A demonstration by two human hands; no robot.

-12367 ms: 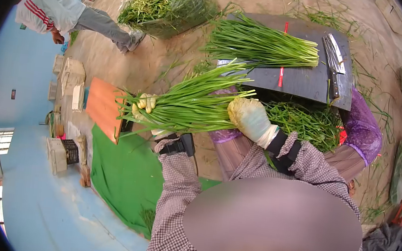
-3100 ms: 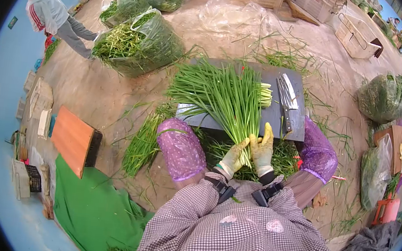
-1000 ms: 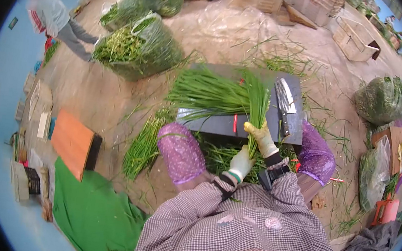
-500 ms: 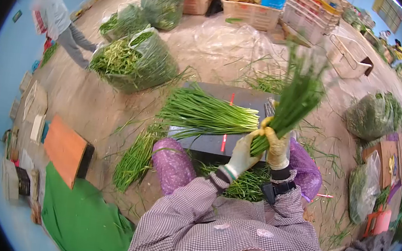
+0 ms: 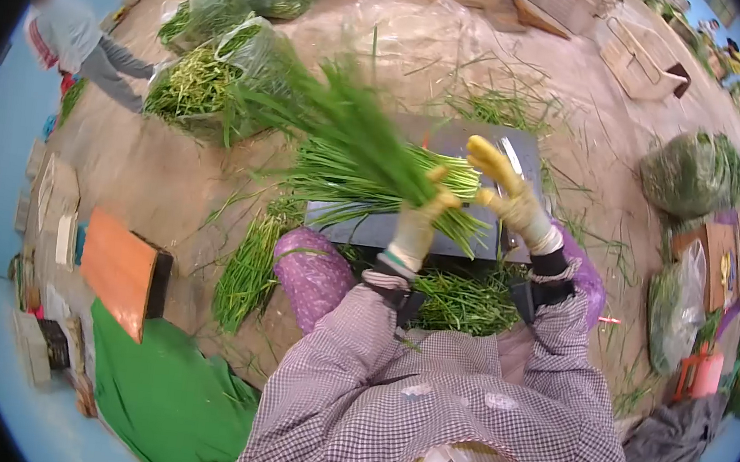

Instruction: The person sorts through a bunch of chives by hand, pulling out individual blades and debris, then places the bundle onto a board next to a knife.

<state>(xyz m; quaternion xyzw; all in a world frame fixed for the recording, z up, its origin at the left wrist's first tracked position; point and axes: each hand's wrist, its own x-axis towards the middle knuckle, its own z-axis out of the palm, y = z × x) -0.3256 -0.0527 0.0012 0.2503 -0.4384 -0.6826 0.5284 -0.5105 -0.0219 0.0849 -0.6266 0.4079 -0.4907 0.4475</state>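
My left hand (image 5: 417,227), in a white and yellow glove, is closed around the lower part of a bunch of chives (image 5: 345,129). The leafy ends fan out up and to the left, blurred by motion. Below the bunch, a pile of chives (image 5: 321,181) lies across a dark board (image 5: 470,139), pale ends to the right. My right hand (image 5: 515,201), gloved alike, is open over the board's right side, fingers spread and pointing up-left, with nothing in them. Close beside it lies a shiny narrow metal piece (image 5: 511,154).
Loose green stalks (image 5: 466,304) lie in the lap, and more (image 5: 243,276) on the floor at left. Filled plastic bags (image 5: 191,90) stand at the upper left and another (image 5: 686,188) at right. A plastic crate (image 5: 636,61) is at the upper right. A person (image 5: 83,43) stands far left.
The bunch has swung from upright at the right to a leftward slant over the pile. My right hand has let go of it; my left hand keeps hold and has moved left.
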